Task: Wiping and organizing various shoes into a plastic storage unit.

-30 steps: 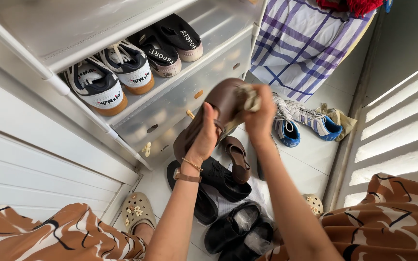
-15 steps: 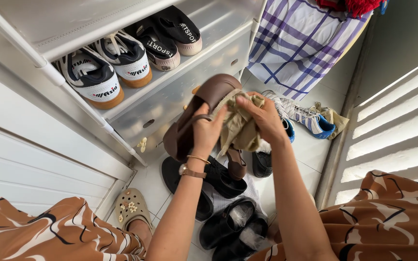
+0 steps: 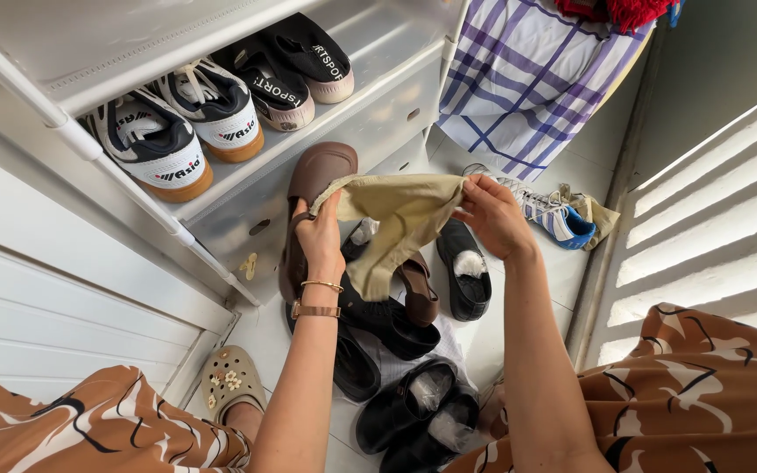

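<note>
My left hand grips a brown shoe by its strap and also pinches one end of a beige cloth. My right hand holds the other end, so the cloth hangs spread between both hands. The shoe is held upright above a pile of shoes on the floor, in front of a white shoe rack.
On the rack shelf sit two black-and-white sneakers and two dark slip-ons. Below my hands lie a second brown shoe, black shoes and a blue-and-white sneaker. A beige clog is on my foot. A checked cloth hangs at the back.
The cloth was bunched in my right hand against the shoe; now it is pulled open between both hands. The brown shoe has dropped lower and to the left.
</note>
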